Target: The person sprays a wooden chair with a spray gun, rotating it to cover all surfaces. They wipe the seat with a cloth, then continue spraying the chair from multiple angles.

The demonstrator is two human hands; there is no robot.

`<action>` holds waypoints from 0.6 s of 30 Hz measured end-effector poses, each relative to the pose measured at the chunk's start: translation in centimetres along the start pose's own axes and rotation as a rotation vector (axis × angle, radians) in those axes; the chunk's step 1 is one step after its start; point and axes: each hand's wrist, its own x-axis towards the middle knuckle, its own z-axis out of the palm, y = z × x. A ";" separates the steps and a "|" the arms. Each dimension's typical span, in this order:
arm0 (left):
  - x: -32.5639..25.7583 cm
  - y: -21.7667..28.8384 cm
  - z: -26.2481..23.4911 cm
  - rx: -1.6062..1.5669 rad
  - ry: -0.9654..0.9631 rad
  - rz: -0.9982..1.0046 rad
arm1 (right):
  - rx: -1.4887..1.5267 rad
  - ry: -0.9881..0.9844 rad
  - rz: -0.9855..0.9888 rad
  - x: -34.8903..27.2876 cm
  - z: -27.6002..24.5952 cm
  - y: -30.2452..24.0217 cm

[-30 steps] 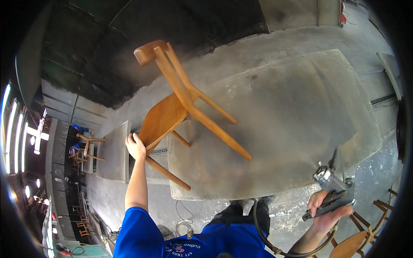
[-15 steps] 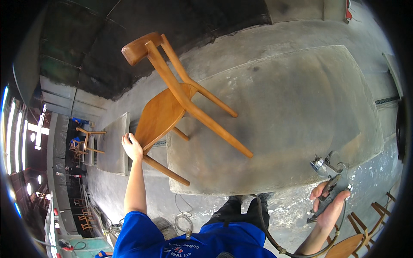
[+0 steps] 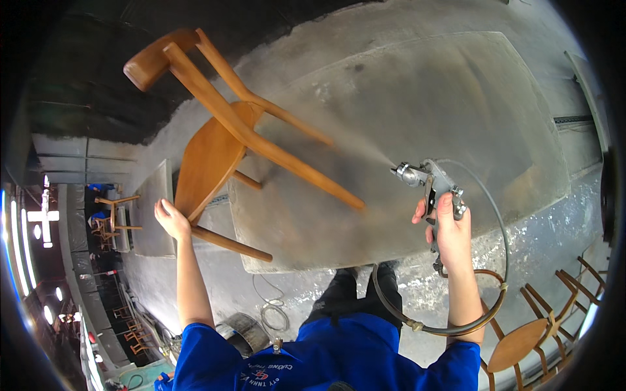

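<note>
A brown wooden chair (image 3: pixel 210 146) is tilted over the left part of a grey flat platform (image 3: pixel 417 143), with its backrest toward the far left and its legs pointing right. My left hand (image 3: pixel 172 219) grips the front edge of its seat; the fingers are partly hidden behind the wood. In my right hand (image 3: pixel 450 228) is a metal spray gun (image 3: pixel 427 177), held by its handle and pointing left. A pale mist fans from its nozzle toward the chair's back legs. A hose (image 3: pixel 499 293) runs from the gun, looping past my right forearm.
More wooden chairs (image 3: pixel 518 345) stand at the lower right. Near my feet are a metal bucket (image 3: pixel 241 332) and a coiled thin hose (image 3: pixel 275 314) on the floor. Another platform (image 3: pixel 154 208) lies to the left, with further chairs (image 3: pixel 119 212) beyond it. A dark wall rises at the far side.
My right hand has raised the spray gun and swung it left toward the chair, and mist now comes from the nozzle. The chair and my left hand appear farther left in view.
</note>
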 end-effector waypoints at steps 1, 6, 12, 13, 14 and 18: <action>-0.1 0.0 0.0 0.000 0.006 0.018 | -0.016 0.020 0.025 -0.1 -0.4 0.9; -0.5 0.3 -0.1 -0.013 0.014 0.028 | 0.000 0.106 0.040 -1.7 -0.9 2.9; -0.6 0.2 -0.1 -0.020 0.018 -0.015 | -0.051 0.064 0.027 -1.2 -0.1 3.2; -0.7 0.2 -0.1 -0.021 0.027 -0.017 | -0.128 0.058 0.040 -0.7 -0.1 3.5; -0.7 0.1 -0.1 -0.015 0.032 -0.028 | -0.156 0.089 0.064 -0.3 -0.1 3.9; -1.0 0.7 -0.3 -0.058 0.046 -0.024 | -0.249 0.174 0.215 -0.8 -1.0 5.7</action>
